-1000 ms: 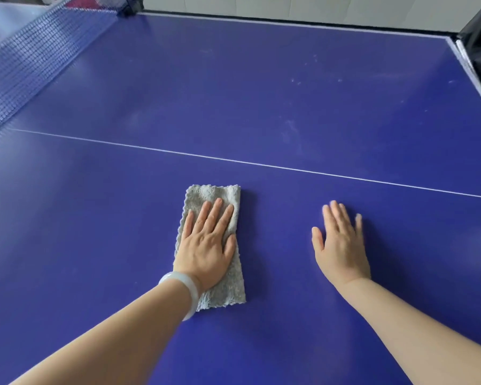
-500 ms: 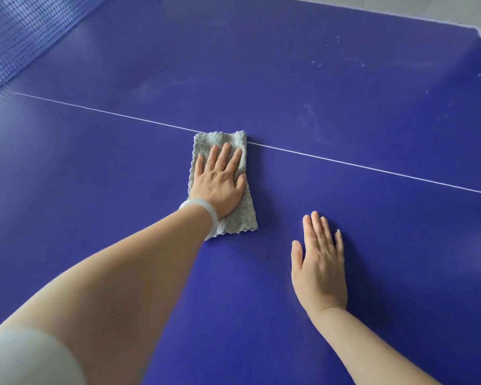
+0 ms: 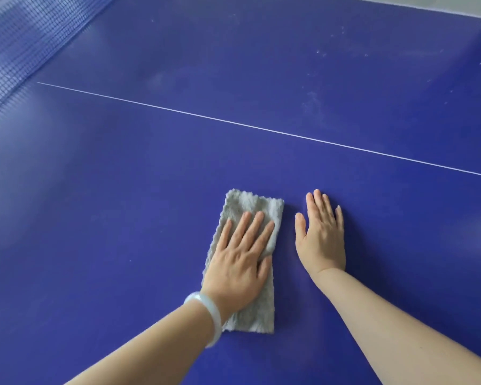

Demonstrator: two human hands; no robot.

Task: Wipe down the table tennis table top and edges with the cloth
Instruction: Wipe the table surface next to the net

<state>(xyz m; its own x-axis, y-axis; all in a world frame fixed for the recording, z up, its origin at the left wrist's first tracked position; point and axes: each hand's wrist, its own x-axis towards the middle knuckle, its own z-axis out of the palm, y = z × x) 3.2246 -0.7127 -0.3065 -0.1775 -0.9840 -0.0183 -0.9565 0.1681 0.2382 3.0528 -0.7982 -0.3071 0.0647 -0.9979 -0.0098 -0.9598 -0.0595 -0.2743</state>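
Pressing down on the folded grey microfibre cloth, your left hand lies flat, fingers straight and slightly spread. Your right hand rests palm-down, holding nothing, on the blue table top at the cloth's 3 o'clock. Pale dust smudges past the white centre line, toward 1 o'clock, look unwiped; the far half and edges likely remain.
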